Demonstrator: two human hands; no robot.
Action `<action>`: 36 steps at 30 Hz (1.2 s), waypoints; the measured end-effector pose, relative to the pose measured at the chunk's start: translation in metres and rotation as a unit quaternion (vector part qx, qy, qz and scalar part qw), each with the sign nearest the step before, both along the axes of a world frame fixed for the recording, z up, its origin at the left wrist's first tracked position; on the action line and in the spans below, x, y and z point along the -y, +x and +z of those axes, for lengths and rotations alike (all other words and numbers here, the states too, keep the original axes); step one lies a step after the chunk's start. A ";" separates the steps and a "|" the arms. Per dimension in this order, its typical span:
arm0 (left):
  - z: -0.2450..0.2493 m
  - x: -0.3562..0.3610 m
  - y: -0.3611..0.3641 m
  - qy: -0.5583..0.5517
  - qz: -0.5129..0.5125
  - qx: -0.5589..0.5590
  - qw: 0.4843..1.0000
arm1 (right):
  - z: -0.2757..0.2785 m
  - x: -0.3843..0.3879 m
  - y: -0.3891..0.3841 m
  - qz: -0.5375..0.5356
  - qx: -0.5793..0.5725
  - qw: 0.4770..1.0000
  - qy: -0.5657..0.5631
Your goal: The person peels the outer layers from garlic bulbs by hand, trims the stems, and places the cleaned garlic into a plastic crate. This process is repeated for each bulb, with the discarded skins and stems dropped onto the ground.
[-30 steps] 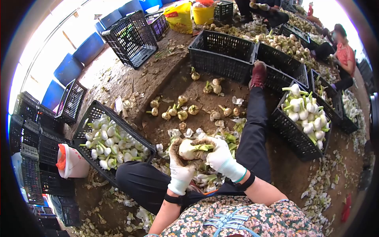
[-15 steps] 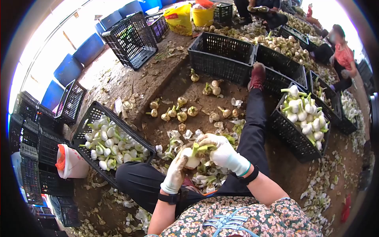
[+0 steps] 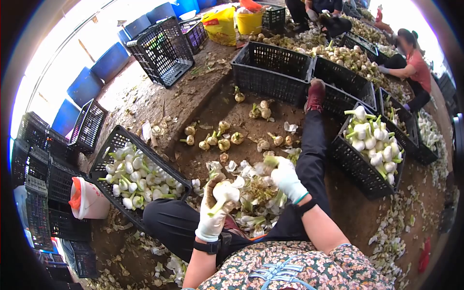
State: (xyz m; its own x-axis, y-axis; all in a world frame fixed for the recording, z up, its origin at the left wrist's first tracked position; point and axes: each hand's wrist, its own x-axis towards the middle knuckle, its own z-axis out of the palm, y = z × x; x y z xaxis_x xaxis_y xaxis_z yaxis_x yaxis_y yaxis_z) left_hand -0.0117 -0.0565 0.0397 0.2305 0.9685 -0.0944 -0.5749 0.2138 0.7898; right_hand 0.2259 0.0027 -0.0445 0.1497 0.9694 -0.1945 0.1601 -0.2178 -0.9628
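Note:
My left hand (image 3: 210,212), in a soiled white glove, is closed around a white garlic bulb (image 3: 225,194) whose green stem points down. Loose skin sticks out at the bulb's upper side. To the right, apart from it, my gloved right hand (image 3: 287,180) pinches a greenish piece of garlic leaf (image 3: 273,164), smeared by motion. Below and between the hands lies a heap of garlic peelings (image 3: 258,191). Several unpeeled garlic bulbs (image 3: 224,144) with brown, dirty skins rest on the ground just beyond.
A black crate (image 3: 114,136) of cleaned garlic stands at left, another garlic-filled crate (image 3: 362,170) at right. Ahead, a black crate (image 3: 270,77) adjoins others near my outstretched foot (image 3: 316,94). A white bucket (image 3: 94,200) sits at far left. Co-workers sit by garlic piles at the back.
My right hand has pulled away from the bulb to the upper right with a piece of leaf. The bulb has turned in my left hand, its stem now downward. A co-worker at right has shifted.

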 end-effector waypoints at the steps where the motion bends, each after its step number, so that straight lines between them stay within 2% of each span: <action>1: -0.007 -0.003 -0.001 0.025 0.013 -0.074 0.997 | 0.022 0.004 -0.005 0.028 0.187 0.974 0.125; 2: -0.015 -0.005 -0.002 0.023 0.014 -0.074 0.997 | 0.043 0.017 -0.010 0.052 0.364 0.898 0.240; 4: -0.026 -0.007 -0.001 0.093 0.027 -0.224 0.970 | 0.089 0.026 -0.023 0.150 0.167 0.959 0.174; 5: -0.020 -0.006 0.003 0.097 0.027 -0.251 0.963 | 0.112 0.030 -0.028 0.207 0.153 0.956 0.141; 6: -0.015 -0.004 0.005 0.098 0.023 -0.248 0.964 | 0.114 0.032 -0.035 0.227 0.192 0.928 0.223; 9: -0.003 -0.005 0.011 0.122 0.025 -0.320 0.939 | 0.117 0.033 -0.042 0.239 0.237 0.908 0.250; 10: -0.002 -0.004 0.011 0.165 0.040 -0.396 0.902 | 0.114 0.033 -0.042 0.234 0.245 0.906 0.255; 12: -0.009 -0.006 0.015 0.242 0.073 -0.467 0.847 | 0.112 0.038 -0.048 0.215 0.332 0.879 0.265; 16: -0.002 -0.002 0.015 0.202 0.022 -0.439 0.875 | 0.128 0.041 -0.049 0.264 0.393 0.857 0.204; 18: -0.004 -0.003 0.014 0.212 0.022 -0.447 0.869 | 0.130 0.041 -0.050 0.286 0.406 0.847 0.187; 20: -0.004 -0.002 0.014 0.168 -0.028 -0.380 0.909 | 0.125 0.040 -0.050 0.295 0.417 0.836 0.201; 22: -0.003 -0.003 0.013 0.172 -0.035 -0.376 0.910 | 0.116 0.037 -0.052 0.270 0.393 0.854 0.210; 24: 0.000 -0.002 0.013 0.121 -0.047 -0.309 0.942 | 0.110 0.034 -0.050 0.244 0.367 0.871 0.219; 25: -0.005 -0.002 0.013 0.141 -0.019 -0.296 0.944 | 0.108 0.033 -0.048 0.221 0.309 0.904 0.195; 26: -0.008 0.000 0.017 0.094 0.019 -0.233 0.968 | 0.105 0.030 -0.047 0.196 0.249 0.933 0.171; 27: -0.012 -0.002 0.020 0.079 0.045 -0.211 0.973 | 0.087 0.031 -0.050 0.133 0.234 0.942 0.202; 28: -0.014 -0.003 0.022 0.063 0.073 -0.190 0.977 | 0.079 0.032 -0.051 0.132 0.235 0.941 0.203; 30: -0.022 -0.005 0.027 0.038 0.105 -0.175 0.978 | 0.069 0.034 -0.052 0.127 0.131 0.971 0.152; 31: -0.034 -0.010 0.029 0.067 0.148 -0.207 0.965 | 0.077 0.037 -0.052 0.136 0.205 0.953 0.179; 32: -0.043 -0.009 0.026 0.094 0.194 -0.240 0.947 | 0.072 0.037 -0.052 0.139 0.199 0.954 0.178; 33: -0.033 -0.008 0.031 0.078 0.202 -0.213 0.953 | 0.062 0.036 -0.053 0.112 0.223 0.944 0.218; 34: -0.036 -0.008 0.031 0.116 0.215 -0.218 0.945 | 0.066 0.035 -0.056 0.086 0.243 0.931 0.257; 36: -0.040 -0.006 0.025 0.070 0.188 -0.174 0.964 | 0.069 0.030 -0.051 0.104 0.256 0.939 0.203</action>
State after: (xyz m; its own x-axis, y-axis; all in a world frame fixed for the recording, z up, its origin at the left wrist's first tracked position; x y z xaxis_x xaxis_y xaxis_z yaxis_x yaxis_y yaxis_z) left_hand 0.0130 -0.0507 -0.0007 -0.1608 0.9864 0.0346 -0.2869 -0.0802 0.9546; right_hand 0.1750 -0.0276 0.0242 -0.0786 0.9668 0.2433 0.6235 0.2381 -0.7447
